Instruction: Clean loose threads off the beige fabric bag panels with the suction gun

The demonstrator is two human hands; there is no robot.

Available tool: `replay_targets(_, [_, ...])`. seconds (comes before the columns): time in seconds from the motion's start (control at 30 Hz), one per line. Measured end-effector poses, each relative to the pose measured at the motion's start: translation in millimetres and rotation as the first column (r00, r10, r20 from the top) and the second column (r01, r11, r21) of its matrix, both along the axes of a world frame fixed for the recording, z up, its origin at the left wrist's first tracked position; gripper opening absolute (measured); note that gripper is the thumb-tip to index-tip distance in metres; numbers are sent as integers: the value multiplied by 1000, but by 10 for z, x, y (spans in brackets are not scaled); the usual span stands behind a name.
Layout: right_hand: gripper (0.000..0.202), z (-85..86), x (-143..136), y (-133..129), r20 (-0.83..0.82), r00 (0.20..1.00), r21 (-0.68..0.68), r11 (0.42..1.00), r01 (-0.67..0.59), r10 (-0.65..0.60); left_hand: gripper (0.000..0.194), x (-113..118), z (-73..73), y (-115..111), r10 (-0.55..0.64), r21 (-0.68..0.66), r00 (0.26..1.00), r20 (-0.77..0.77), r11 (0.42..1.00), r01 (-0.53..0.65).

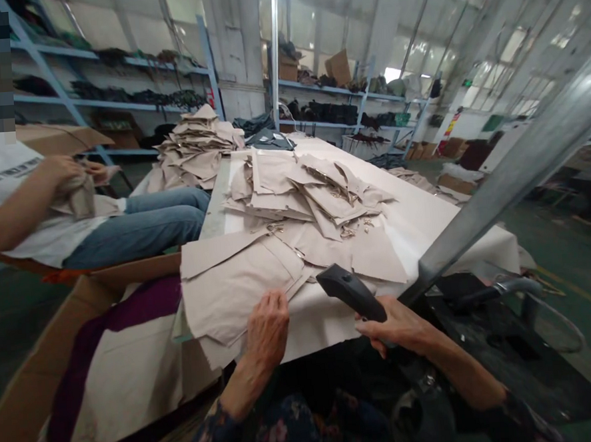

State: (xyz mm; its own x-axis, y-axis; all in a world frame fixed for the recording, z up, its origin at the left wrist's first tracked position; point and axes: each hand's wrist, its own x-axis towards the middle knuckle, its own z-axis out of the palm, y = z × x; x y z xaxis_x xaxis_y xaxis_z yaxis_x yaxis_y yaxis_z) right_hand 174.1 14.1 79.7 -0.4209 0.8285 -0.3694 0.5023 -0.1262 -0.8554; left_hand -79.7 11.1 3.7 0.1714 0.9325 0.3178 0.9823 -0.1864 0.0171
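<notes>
A beige fabric piece (241, 277) lies at the near left of the table, partly over its edge. My left hand (269, 326) is on its near right edge, fingers bent and pressed together on the cloth; the fingertips are partly hidden. Wrapped round the grip of a black handheld tool with a wide, flat head (347, 288) is my right hand (395, 325). The tool's head hovers or rests just right of the fabric; contact cannot be told. Behind both hands spreads a loose pile of beige fabric pieces (284, 201), with small metallic-looking bits among them.
A slanted metal post (494, 189) rises at the right beside a black machine plate (513, 348). At lower left stands a cardboard box (29, 370) holding beige and purple cloth. A seated person (140, 224) handles cloth at left. Another beige stack (196, 150) stands beyond.
</notes>
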Motion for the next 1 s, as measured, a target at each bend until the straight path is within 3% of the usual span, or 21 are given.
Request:
replay_targets(0.2, [20,-94,-358,123,72,991,-12,994,-110,111,23,-281,-354,93,-178,168,922,344,978,126])
replay_targets(0.33, [22,-181,-577,242,110,983,-23,989,-146,148,22,-334,-396,136,-231,210,866,443,966,150])
replay_targets(0.53, [25,-139,-733,478,68,995,21,997,-79,77,21,-341,-361,162,-260,212,871,416,960,186])
replay_targets(0.67, [23,49,-607,539,114,993,83,997,-3,-7,21,-348,-382,162,-273,222,877,395,955,197])
replay_targets(0.77, [24,144,-473,463,135,990,75,996,-36,26,19,-349,-391,158,-276,233,876,395,953,195])
replay_targets(1.0, [26,-70,-549,346,165,978,-73,991,-116,127,18,-349,-400,162,-296,266,874,386,943,202])
